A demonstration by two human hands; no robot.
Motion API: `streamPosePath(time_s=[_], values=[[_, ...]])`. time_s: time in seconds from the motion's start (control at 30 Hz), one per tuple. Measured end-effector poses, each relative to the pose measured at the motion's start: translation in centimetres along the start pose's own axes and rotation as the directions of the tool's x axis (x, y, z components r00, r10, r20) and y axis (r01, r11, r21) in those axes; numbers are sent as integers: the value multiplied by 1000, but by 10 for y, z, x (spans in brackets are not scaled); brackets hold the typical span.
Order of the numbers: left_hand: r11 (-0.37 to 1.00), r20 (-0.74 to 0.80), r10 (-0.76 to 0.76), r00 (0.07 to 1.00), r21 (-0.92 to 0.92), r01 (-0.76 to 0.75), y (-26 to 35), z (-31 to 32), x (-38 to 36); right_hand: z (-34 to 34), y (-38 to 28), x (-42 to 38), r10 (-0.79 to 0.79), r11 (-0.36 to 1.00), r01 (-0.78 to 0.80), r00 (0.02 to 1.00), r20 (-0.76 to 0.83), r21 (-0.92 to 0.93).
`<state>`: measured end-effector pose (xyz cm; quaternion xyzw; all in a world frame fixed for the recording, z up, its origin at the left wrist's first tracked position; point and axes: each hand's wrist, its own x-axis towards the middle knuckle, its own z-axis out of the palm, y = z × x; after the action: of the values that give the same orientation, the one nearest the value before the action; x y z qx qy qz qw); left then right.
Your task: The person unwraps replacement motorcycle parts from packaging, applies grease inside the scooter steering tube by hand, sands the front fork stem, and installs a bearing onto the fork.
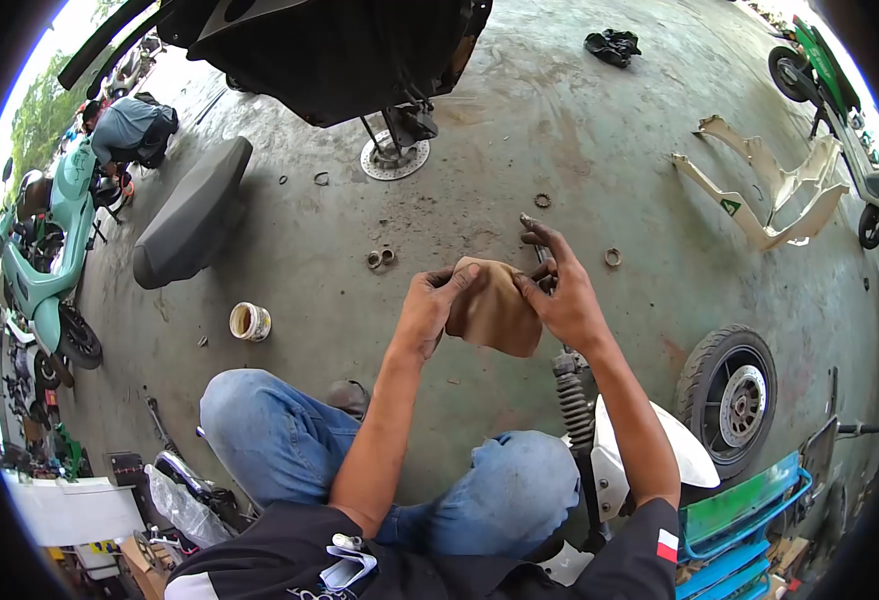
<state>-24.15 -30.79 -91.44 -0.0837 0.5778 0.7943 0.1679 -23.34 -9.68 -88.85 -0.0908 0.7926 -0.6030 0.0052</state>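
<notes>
A bent brown sheet of sandpaper, its smooth backing toward me, is held up between my two hands. My left hand pinches its left edge, with the thumb on top. On the right edge, the thumb and curled fingers of my right hand grip the sheet, while the index finger points up and away. Below my right wrist stands a black coil-spring shock absorber beside a white mudguard. Part of a metal rod shows behind my right fingers; the rest is hidden.
Rings and a small toothed ring lie on the dirty floor. Around me are a tub, a scooter seat, a wheel, cream body panels and a raised scooter with a brake disc. A person crouches at far left.
</notes>
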Motion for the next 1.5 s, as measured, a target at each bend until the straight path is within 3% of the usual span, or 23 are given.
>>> streamPosePath(time_s=[0.07,0.2,0.3,0.37,0.5,0.57,0.73,0.8,0.87,0.93,1.0,1.07,1.13,1.2,1.23,1.27,1.33,1.37,1.4,1.47,1.5], values=[[994,-122,-20,992,103,33,-3,-11,4,10,5,5,-37,992,31,998,-45,-120],[996,-158,-40,987,71,52,-11,-21,8,21,27,6,-16,999,15,999,-43,-44],[995,-129,-13,992,92,25,-18,-19,9,26,34,5,30,993,-20,996,-81,114],[994,-88,18,996,112,-8,-21,-10,8,32,31,-1,-11,902,33,998,-55,431],[997,70,-78,994,9,78,-31,8,5,20,28,-16,-33,950,68,992,-121,306],[971,113,-136,984,-179,155,-40,20,6,0,22,-29,-29,953,90,977,-211,288],[980,268,-91,959,-144,133,-39,72,0,-80,-3,-93,-35,990,99,866,-499,102],[995,318,-81,945,-21,93,-34,106,-5,-112,-26,-146,-19,990,102,780,-625,97],[1000,417,-12,909,14,7,-35,135,-10,-150,-47,-216,-129,988,145,606,-785,-51],[998,449,-17,893,64,-13,-37,159,-12,-185,-69,-300,-201,979,39,329,-923,-199],[997,558,18,830,49,-55,-41,176,-12,-216,-68,-396,-316,940,-117,65,-946,-322],[994,562,11,827,85,-71,-41,196,-21,-232,-44,-504,-351,905,-324,-208,-913,-275],[992,616,13,787,87,-85,-46,206,-25,-231,-2,-599,-325,851,-511,-333,-885,-120],[990,657,20,753,90,-105,-46,209,-29,-216,67,-691,-241,480,-857,-334,-911,187],[989,662,-15,749,120,-86,-44,207,-31,-208,95,-723,-266,169,-955,-283,-921,244],[987,660,-42,750,144,-71,-42,204,-30,-206,99,-729,-122,267,-838,-519,-846,476],[979,611,-55,790,187,-76,-38,193,-29,-205,104,-704,-366,224,-938,-333,-869,265],[986,609,-73,790,163,-35,-34,191,-32,-202,85,-659,-159,551,-809,-341,-927,203],[991,598,-81,797,135,0,-29,188,-36,-196,48,-585,52,807,-559,-255,-966,191],[989,525,-118,843,140,51,-22,177,-39,-177,-2,-453,272,956,-131,78,-959,261],[992,517,-122,847,85,91,-22,169,-38,-166,-14,-405,301,947,2,341,-891,320]])
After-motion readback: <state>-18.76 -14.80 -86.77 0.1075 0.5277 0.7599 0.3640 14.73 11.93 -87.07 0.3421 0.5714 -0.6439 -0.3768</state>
